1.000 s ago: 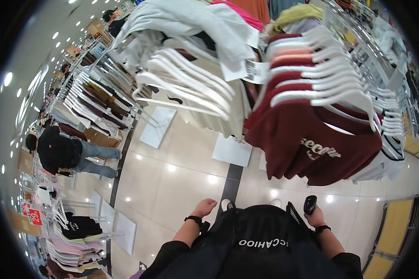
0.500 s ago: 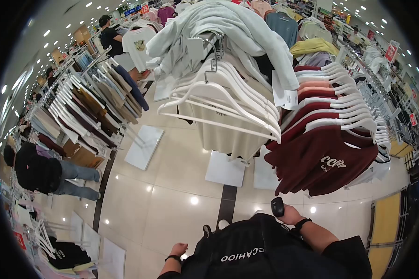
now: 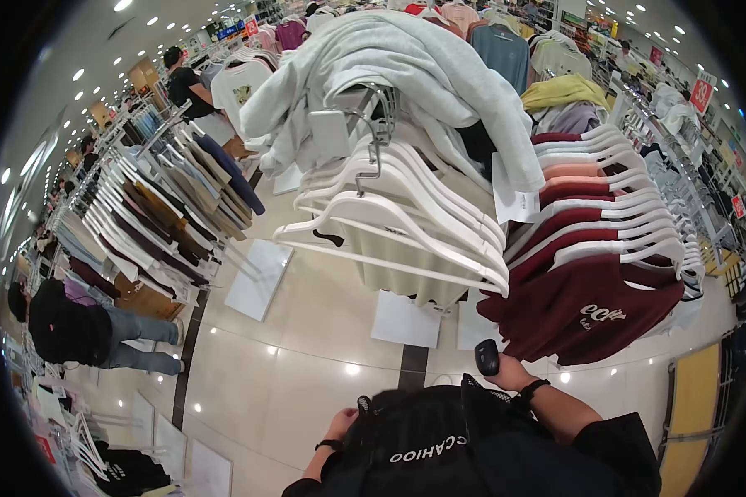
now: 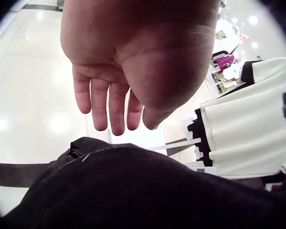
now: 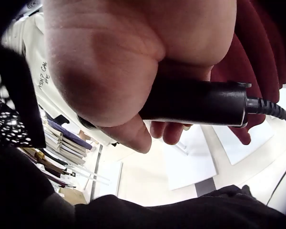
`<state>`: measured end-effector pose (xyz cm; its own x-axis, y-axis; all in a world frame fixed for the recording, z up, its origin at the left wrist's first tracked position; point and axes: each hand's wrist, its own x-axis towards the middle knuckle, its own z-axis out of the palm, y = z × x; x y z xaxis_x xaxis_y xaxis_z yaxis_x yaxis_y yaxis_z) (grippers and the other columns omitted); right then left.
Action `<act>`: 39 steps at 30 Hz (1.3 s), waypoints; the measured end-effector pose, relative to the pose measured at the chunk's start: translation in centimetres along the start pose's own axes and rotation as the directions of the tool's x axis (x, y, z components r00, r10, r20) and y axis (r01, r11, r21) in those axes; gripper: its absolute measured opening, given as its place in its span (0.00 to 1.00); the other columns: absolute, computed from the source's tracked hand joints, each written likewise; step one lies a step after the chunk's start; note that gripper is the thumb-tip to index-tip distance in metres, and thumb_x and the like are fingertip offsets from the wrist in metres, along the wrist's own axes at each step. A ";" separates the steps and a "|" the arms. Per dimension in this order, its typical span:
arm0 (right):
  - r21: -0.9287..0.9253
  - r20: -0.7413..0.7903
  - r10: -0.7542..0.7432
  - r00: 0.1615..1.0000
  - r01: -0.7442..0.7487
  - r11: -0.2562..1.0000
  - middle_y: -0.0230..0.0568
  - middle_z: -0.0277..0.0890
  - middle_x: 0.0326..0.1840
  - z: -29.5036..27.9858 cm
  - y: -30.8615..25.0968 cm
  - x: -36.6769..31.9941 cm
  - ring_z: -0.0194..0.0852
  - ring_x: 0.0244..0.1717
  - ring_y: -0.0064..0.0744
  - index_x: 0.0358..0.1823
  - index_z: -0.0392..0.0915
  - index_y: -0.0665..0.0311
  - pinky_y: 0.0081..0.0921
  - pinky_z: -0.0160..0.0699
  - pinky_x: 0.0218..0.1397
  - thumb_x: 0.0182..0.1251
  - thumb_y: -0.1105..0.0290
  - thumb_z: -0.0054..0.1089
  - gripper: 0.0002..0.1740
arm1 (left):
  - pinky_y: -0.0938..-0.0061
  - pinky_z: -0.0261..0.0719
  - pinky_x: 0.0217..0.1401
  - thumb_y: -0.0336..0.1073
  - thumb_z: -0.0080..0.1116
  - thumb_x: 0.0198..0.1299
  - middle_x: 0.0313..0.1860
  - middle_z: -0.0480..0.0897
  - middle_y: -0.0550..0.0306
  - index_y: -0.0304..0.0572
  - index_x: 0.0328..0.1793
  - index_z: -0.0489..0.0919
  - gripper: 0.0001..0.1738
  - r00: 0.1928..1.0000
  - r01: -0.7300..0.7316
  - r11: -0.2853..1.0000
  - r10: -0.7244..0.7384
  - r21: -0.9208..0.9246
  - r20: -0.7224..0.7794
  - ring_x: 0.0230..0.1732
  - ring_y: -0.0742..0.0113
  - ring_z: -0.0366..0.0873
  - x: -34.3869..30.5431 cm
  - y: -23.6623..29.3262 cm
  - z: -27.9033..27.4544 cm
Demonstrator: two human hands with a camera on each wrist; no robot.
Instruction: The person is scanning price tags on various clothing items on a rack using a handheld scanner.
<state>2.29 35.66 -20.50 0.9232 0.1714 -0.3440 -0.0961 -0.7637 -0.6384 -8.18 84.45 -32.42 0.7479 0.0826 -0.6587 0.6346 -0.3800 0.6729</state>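
Note:
My right hand [image 3: 511,374] grips a black corded handheld device, by its look a barcode scanner [image 3: 486,358], its rounded head pointing away from me. In the right wrist view my fingers and thumb wrap the dark handle [image 5: 200,103], and a cord [image 5: 271,108] leaves its end. Just beyond that hand hang maroon tops [image 3: 584,311] on white hangers. My left hand [image 3: 336,425] is low beside my black clothing. Its fingers [image 4: 117,107] extend loosely with nothing in them in the left wrist view. Ahead, bare white hangers [image 3: 406,224] hang from a metal hook under a draped pale grey garment [image 3: 398,50].
A paper tag [image 3: 515,199] dangles from the pale garment. Racks of clothes [image 3: 141,224] line the left, where a person [image 3: 75,323] in black bends over. Another person [image 3: 186,87] stands farther back. White base plates [image 3: 259,280] lie on the tiled floor, and a yellow-panelled frame [image 3: 692,406] is at right.
The view has tilted up and shifted, bringing the bare hangers and maroon tops into a nearer, fuller view. My right hand with the scanner has moved left, closer to the tops; my left hand is lower.

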 end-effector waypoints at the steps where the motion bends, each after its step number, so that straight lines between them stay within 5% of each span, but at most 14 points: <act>1: -0.027 0.009 0.000 1.000 0.000 1.000 0.56 0.84 0.46 -0.4 -0.6 0.1 0.84 0.49 0.56 0.52 0.78 0.67 0.43 0.81 0.53 0.53 0.61 0.73 0.27 | 0.69 0.81 0.49 0.45 0.61 0.68 0.42 0.89 0.50 0.28 0.53 0.83 0.23 1.000 -0.020 0.994 0.023 0.108 -0.021 0.43 0.64 0.86 0.2 2.4 -0.2; 6: 0.106 -0.007 0.093 0.996 -0.092 0.990 0.52 0.85 0.44 -3.4 -4.2 -1.5 0.85 0.48 0.52 0.51 0.78 0.67 0.40 0.80 0.52 0.53 0.62 0.74 0.26 | 0.71 0.81 0.47 0.41 0.59 0.70 0.41 0.88 0.53 0.31 0.52 0.83 0.18 0.999 0.046 0.999 -0.046 -0.009 -0.006 0.41 0.67 0.84 3.9 5.7 -2.1; 11: 0.261 -0.023 0.041 0.999 -0.034 0.965 0.45 0.84 0.42 -8.6 -7.6 -4.8 0.83 0.45 0.38 0.51 0.78 0.69 0.34 0.79 0.51 0.46 0.63 0.81 0.31 | 0.76 0.78 0.43 0.41 0.57 0.72 0.41 0.87 0.56 0.34 0.52 0.82 0.16 0.982 -0.186 0.969 0.177 -0.165 -0.071 0.39 0.70 0.82 8.4 11.5 -6.7; 16: 0.446 -0.031 0.006 0.999 0.009 0.895 0.34 0.84 0.33 -17.1 -17.6 -10.0 0.83 0.36 0.24 0.41 0.81 0.66 0.27 0.82 0.44 0.48 0.71 0.82 0.20 | 0.78 0.76 0.43 0.40 0.54 0.75 0.41 0.83 0.59 0.37 0.53 0.80 0.13 0.818 -0.562 0.750 0.441 -0.349 -0.369 0.38 0.74 0.77 9.9 24.7 -13.8; 20: 0.493 -0.293 0.054 0.954 0.103 0.864 0.31 0.83 0.33 -22.5 -25.5 -12.5 0.82 0.36 0.22 0.45 0.80 0.65 0.24 0.82 0.42 0.49 0.78 0.79 0.21 | 0.78 0.75 0.47 0.38 0.50 0.77 0.42 0.82 0.59 0.37 0.53 0.79 0.13 0.653 -0.757 0.521 0.579 -0.394 -0.488 0.39 0.74 0.75 7.3 33.9 -18.1; 26: 0.193 -0.718 0.028 0.696 0.161 0.968 0.31 0.80 0.38 -27.4 -36.6 -8.2 0.76 0.37 0.18 0.48 0.79 0.66 0.22 0.77 0.43 0.62 0.73 0.70 0.14 | 0.72 0.72 0.57 0.30 0.43 0.75 0.53 0.79 0.54 0.36 0.59 0.74 0.13 0.367 -0.926 0.262 0.792 -0.271 -0.488 0.49 0.69 0.73 2.8 40.0 -19.9; 28: -0.054 -0.760 -0.262 0.595 0.343 0.938 0.31 0.81 0.38 -29.0 -39.6 -5.3 0.77 0.38 0.20 0.49 0.79 0.65 0.23 0.76 0.42 0.64 0.69 0.71 0.15 | 0.72 0.72 0.58 0.29 0.44 0.73 0.56 0.78 0.54 0.35 0.62 0.72 0.15 0.245 -0.968 0.183 0.851 -0.175 -0.465 0.50 0.68 0.73 1.8 41.0 -19.4; 31: -0.452 -0.678 -0.471 0.565 0.186 0.873 0.35 0.83 0.42 -32.2 -44.9 -1.7 0.81 0.43 0.24 0.54 0.77 0.64 0.27 0.80 0.48 0.66 0.65 0.69 0.19 | 0.71 0.71 0.60 0.30 0.43 0.74 0.57 0.77 0.54 0.38 0.64 0.72 0.16 0.204 -0.975 0.141 0.878 -0.172 -0.433 0.53 0.68 0.74 1.5 41.1 -18.9; 32: -0.586 -0.632 -0.567 0.528 0.153 0.796 0.38 0.83 0.45 -32.8 -46.8 -0.6 0.83 0.47 0.26 0.56 0.75 0.63 0.29 0.82 0.50 0.68 0.64 0.68 0.20 | 0.71 0.71 0.60 0.30 0.43 0.74 0.57 0.77 0.54 0.38 0.64 0.72 0.16 0.207 -0.974 0.143 0.876 -0.176 -0.436 0.53 0.68 0.74 1.6 40.7 -18.7; 34: -0.718 -0.544 -0.513 0.663 -0.052 0.694 0.37 0.83 0.49 -33.6 -51.4 0.8 0.81 0.47 0.27 0.58 0.78 0.64 0.28 0.80 0.52 0.67 0.60 0.70 0.24 | 0.72 0.71 0.60 0.27 0.44 0.72 0.59 0.76 0.54 0.38 0.64 0.71 0.16 0.307 -0.942 0.216 0.861 -0.255 -0.405 0.53 0.69 0.74 1.9 39.3 -18.3; 36: -0.763 -0.422 -0.707 0.567 0.199 0.615 0.46 0.85 0.46 -30.5 -55.2 0.4 0.83 0.48 0.40 0.52 0.80 0.65 0.34 0.80 0.54 0.59 0.66 0.73 0.21 | 0.73 0.71 0.59 0.26 0.45 0.71 0.59 0.76 0.55 0.38 0.64 0.71 0.16 0.354 -0.927 0.260 0.845 -0.269 -0.400 0.52 0.69 0.74 2.7 37.5 -18.1; 37: -0.732 -0.395 -0.694 0.602 0.250 0.634 0.47 0.84 0.45 -30.7 -55.9 1.5 0.82 0.49 0.44 0.54 0.79 0.63 0.37 0.77 0.57 0.51 0.66 0.79 0.28 | 0.74 0.71 0.58 0.25 0.46 0.71 0.59 0.76 0.55 0.38 0.64 0.71 0.17 0.398 -0.911 0.305 0.830 -0.279 -0.391 0.52 0.70 0.74 3.1 36.6 -17.9; 38: -0.619 -0.359 -0.547 0.756 0.245 0.746 0.45 0.84 0.45 -31.7 -57.5 2.9 0.82 0.48 0.43 0.56 0.77 0.63 0.36 0.78 0.56 0.54 0.67 0.76 0.28 | 0.74 0.71 0.58 0.25 0.46 0.71 0.59 0.76 0.55 0.38 0.64 0.71 0.17 0.402 -0.909 0.307 0.825 -0.282 -0.397 0.52 0.70 0.74 3.3 35.7 -17.8; 39: -0.687 -0.268 -0.619 0.738 0.304 0.660 0.45 0.84 0.45 -30.8 -57.9 3.1 0.82 0.48 0.43 0.56 0.77 0.63 0.36 0.77 0.56 0.53 0.68 0.76 0.28 | 0.75 0.71 0.57 0.25 0.48 0.71 0.59 0.76 0.56 0.38 0.64 0.71 0.17 0.435 -0.895 0.341 0.807 -0.287 -0.399 0.52 0.71 0.74 3.4 35.0 -17.6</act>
<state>22.19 61.20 36.63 0.8407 0.4326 0.3257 0.4730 -0.8795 -0.0528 20.00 87.66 -5.25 0.9152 0.0969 0.3911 -0.3977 0.0608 0.9155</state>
